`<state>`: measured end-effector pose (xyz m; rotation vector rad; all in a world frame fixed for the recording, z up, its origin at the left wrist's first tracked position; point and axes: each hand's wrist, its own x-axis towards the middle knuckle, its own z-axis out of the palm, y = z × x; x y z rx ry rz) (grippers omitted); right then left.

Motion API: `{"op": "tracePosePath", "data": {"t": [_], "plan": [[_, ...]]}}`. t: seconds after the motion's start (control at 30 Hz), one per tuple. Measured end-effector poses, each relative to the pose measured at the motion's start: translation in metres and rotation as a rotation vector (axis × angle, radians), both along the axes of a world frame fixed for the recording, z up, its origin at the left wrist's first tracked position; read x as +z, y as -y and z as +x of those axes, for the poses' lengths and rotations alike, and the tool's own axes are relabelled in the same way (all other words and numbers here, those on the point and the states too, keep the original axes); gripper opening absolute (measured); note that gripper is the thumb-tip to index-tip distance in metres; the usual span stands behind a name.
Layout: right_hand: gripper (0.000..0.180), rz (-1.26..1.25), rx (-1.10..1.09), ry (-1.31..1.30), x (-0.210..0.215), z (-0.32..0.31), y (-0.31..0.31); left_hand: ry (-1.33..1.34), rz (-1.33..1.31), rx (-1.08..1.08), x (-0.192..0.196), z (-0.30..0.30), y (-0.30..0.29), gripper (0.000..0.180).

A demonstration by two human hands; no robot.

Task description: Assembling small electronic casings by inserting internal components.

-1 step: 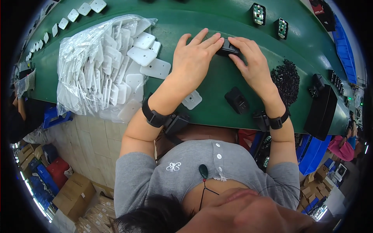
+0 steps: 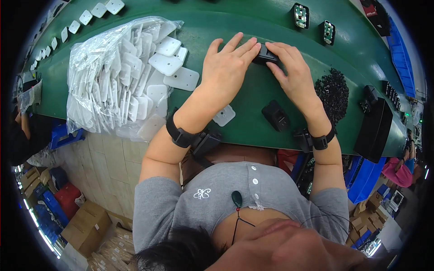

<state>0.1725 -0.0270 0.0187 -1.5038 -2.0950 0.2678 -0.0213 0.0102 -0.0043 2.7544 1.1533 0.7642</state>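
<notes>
Over a green desk [image 2: 246,128], a black box [image 2: 266,55] lies between the left hand [image 2: 224,67], its grip unclear, and the right hand [image 2: 293,70], clamped on the box's right side.

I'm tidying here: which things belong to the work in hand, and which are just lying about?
In the work, it seems:
- black casing, between left hand and right hand
- second black piece
- small black parts
- bagged white plates

Probably lying about:
- cardboard box
- red object nearby
</notes>
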Motion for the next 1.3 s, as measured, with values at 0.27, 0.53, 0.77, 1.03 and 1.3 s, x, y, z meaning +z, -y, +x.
{"op": "tracePosePath", "data": {"t": [0.27, 0.53, 0.77, 1.03, 1.3], "plan": [[0.042, -0.163, 0.093, -0.177, 0.005, 0.021, -0.019, 0.102, 0.119, 0.014, -0.008, 0.011, -0.003, 0.034], [0.052, -0.471, 0.028, -0.786, 0.009, 0.01, -0.038, 0.513, -0.23, 0.077, -0.016, 0.015, -0.027, 0.027], [0.043, -0.321, -0.015, -0.776, -0.001, 0.0, -0.091, 0.837, -0.623, 0.201, -0.016, 0.02, -0.035, 0.033], [0.032, -0.426, 0.085, -0.1, 0.016, 0.027, -0.184, 0.714, -0.467, 0.204, -0.019, 0.022, -0.03, 0.028], [0.03, 0.09, -0.14, 0.254, 0.021, 0.004, -0.171, 0.707, -0.246, 0.189, -0.028, 0.026, -0.031, 0.024]]}}
